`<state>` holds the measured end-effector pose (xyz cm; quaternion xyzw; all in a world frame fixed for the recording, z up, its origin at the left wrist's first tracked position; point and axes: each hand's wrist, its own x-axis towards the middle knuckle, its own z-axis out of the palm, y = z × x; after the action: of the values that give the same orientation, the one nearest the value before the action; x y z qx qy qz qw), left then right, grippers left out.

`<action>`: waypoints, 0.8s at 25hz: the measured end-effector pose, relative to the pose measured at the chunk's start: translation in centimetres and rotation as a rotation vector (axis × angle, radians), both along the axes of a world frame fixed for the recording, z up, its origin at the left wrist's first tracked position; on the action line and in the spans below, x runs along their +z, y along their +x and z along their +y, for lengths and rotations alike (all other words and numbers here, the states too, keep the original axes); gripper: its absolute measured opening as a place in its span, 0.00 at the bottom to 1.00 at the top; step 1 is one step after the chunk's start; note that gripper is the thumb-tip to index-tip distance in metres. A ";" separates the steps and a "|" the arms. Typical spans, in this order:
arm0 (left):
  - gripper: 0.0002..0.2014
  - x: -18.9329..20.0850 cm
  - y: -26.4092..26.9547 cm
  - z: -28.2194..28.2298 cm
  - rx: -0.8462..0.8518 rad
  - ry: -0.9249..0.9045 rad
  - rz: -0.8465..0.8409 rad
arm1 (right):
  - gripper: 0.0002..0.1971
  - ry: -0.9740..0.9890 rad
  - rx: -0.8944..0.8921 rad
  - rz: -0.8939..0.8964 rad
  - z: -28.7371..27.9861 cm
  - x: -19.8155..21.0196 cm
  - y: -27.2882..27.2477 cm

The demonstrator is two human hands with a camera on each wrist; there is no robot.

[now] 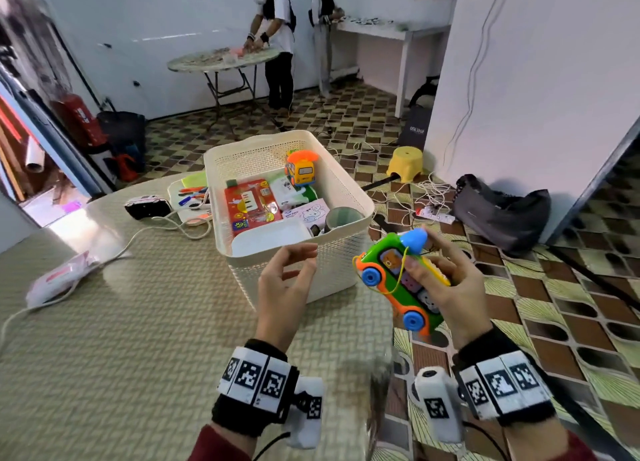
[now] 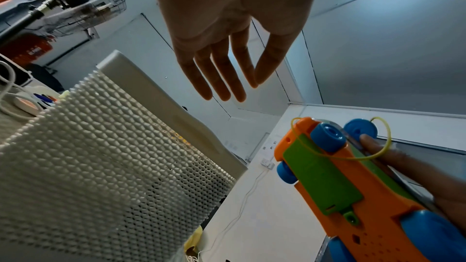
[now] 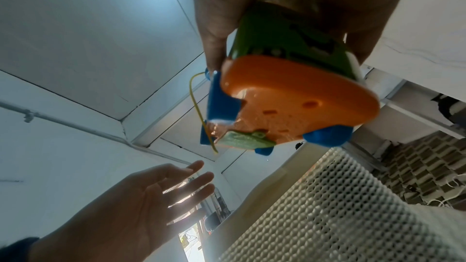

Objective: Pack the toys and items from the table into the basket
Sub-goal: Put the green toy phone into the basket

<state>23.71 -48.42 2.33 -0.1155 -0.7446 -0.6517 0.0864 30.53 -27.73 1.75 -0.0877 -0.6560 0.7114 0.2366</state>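
One toy phone (image 1: 403,280), gripped in right hand (image 1: 446,284) at right of frame beside basket (image 1: 349,186), should be carried over the rim, cord gathered; left hand (image 1: 284,284) empty, fingers relaxed.

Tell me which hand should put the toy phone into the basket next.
Right. The right hand already grips the toy phone just beside the basket rim. The left hand hangs open and holds nothing, so it would first need a handover.
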 end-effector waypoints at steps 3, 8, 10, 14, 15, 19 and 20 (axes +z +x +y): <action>0.11 -0.1 -1.8 2.8 0.054 -0.004 0.011 | 0.25 -0.004 -0.017 -0.004 3.1 0.1 -2.2; 0.11 0.4 -5.6 9.3 0.169 0.032 0.014 | 0.30 0.008 0.048 -0.029 9.4 0.3 -7.0; 0.11 0.2 -7.0 12.0 0.221 -0.011 0.004 | 0.32 0.047 0.117 -0.045 12.5 0.5 -8.8; 0.09 0.1 -9.2 15.9 0.337 -0.084 -0.053 | 0.28 0.124 0.230 -0.046 17.2 1.6 -12.2; 0.08 0.0 -9.7 16.7 0.369 -0.107 -0.065 | 0.28 0.151 0.257 -0.043 18.1 1.8 -13.1; 0.09 -0.4 -11.9 18.8 0.446 -0.208 -0.102 | 0.27 0.216 0.375 -0.063 20.2 2.5 -17.6; 0.10 -0.6 -12.5 18.9 0.450 -0.220 -0.124 | 0.27 0.237 0.391 -0.058 20.3 2.5 -18.7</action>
<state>11.26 -29.48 1.73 0.0846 -0.8220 -0.5369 0.1702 11.83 -7.39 4.24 0.0490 -0.7461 0.6587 0.0840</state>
